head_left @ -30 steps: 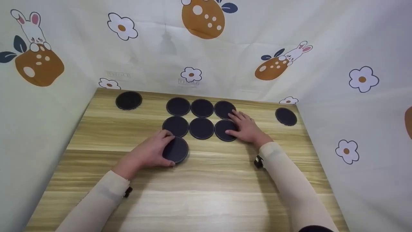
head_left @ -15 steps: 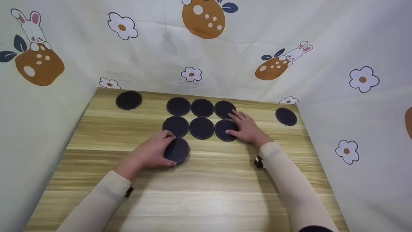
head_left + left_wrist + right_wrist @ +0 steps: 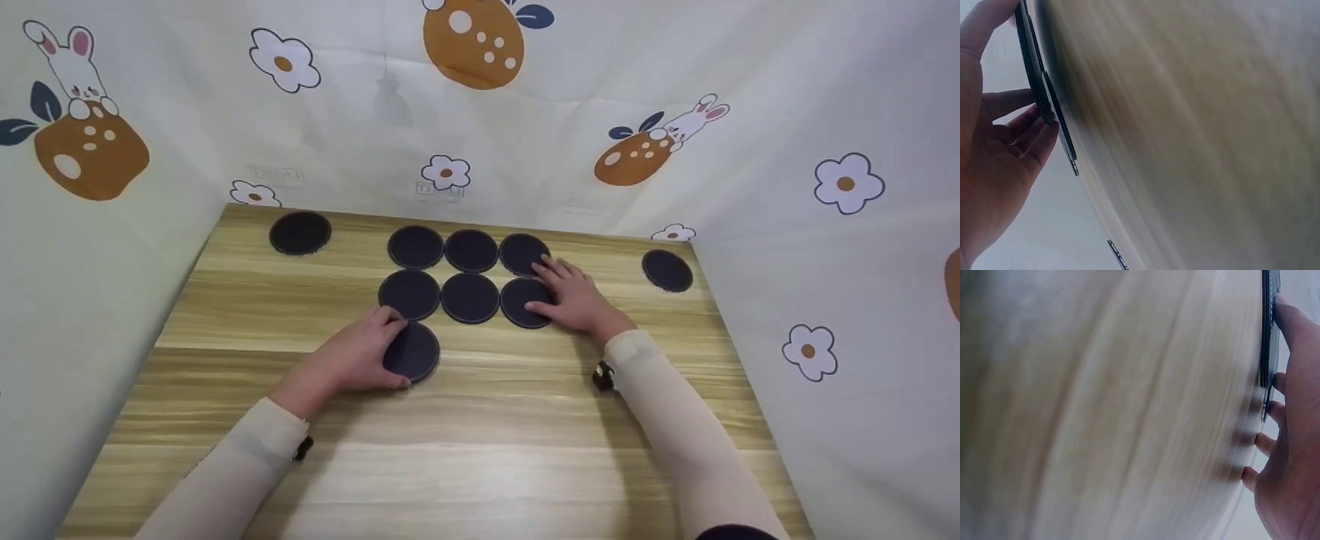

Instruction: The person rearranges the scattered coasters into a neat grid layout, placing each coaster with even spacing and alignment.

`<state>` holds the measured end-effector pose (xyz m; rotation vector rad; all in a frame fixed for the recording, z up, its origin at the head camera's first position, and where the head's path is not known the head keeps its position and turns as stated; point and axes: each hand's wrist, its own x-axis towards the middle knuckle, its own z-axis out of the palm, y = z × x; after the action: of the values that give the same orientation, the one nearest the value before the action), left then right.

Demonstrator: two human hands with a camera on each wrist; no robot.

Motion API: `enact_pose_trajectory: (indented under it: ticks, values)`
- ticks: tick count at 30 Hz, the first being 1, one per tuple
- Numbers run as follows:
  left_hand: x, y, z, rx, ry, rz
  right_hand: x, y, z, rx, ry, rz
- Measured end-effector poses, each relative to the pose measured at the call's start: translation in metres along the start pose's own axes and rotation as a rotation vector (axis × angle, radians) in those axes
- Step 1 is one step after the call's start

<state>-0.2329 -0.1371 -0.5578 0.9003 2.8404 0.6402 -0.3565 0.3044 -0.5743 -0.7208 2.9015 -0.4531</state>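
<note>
My left hand (image 3: 349, 354) pinches a round black coaster (image 3: 417, 351) by its edge, thumb on the near side and fingers on the far side. This coaster lies just below the left one (image 3: 409, 294) of the nearer row. In the left wrist view its thick dark rim (image 3: 1032, 70) sits between thumb and fingers, tilted against the coaster behind. My right hand (image 3: 581, 301) rests spread at the right end of the rows. Its thumb lies on the nearer right coaster (image 3: 519, 306), its fingertips on the farther right coaster (image 3: 519, 253).
Two middle coasters, one nearer (image 3: 470, 298) and one farther (image 3: 471, 251), and a far left coaster (image 3: 415, 247) fill out the rows. Single coasters lie at the back left (image 3: 300, 233) and back right (image 3: 667, 271). Patterned cloth (image 3: 525, 135) walls in the wooden table (image 3: 480, 450).
My left hand and its coaster have shifted very slightly to the right and toward me. The right hand and the other coasters stay in place.
</note>
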Motion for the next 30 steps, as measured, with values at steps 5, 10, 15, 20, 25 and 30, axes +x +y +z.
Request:
enact_pose_trajectory:
  ticks: [5,10,15,20,25,30]
  values:
    - [-0.0004,0.0009,0.0015,-0.004,-0.016,-0.019,-0.0003,-0.0026,-0.0017,0.015,-0.008,0.001]
    - [-0.0010,0.0012,0.0021,-0.010,-0.021,-0.036,-0.0001,-0.0021,-0.0012,0.007,-0.004,0.001]
    - [-0.0005,0.0010,0.0030,-0.018,-0.016,-0.049,-0.0002,-0.0028,-0.0023,0.008,-0.005,0.003]
    - [-0.0005,0.0023,0.0033,-0.013,-0.013,-0.058,-0.0002,-0.0032,-0.0030,0.008,-0.011,0.006]
    - [0.0010,0.0040,0.0044,0.008,-0.006,-0.057,-0.0008,-0.0033,-0.0032,0.002,-0.009,0.007]
    - [0.0019,0.0054,0.0049,0.027,0.002,-0.056,-0.0008,-0.0031,-0.0032,0.006,-0.005,0.005]
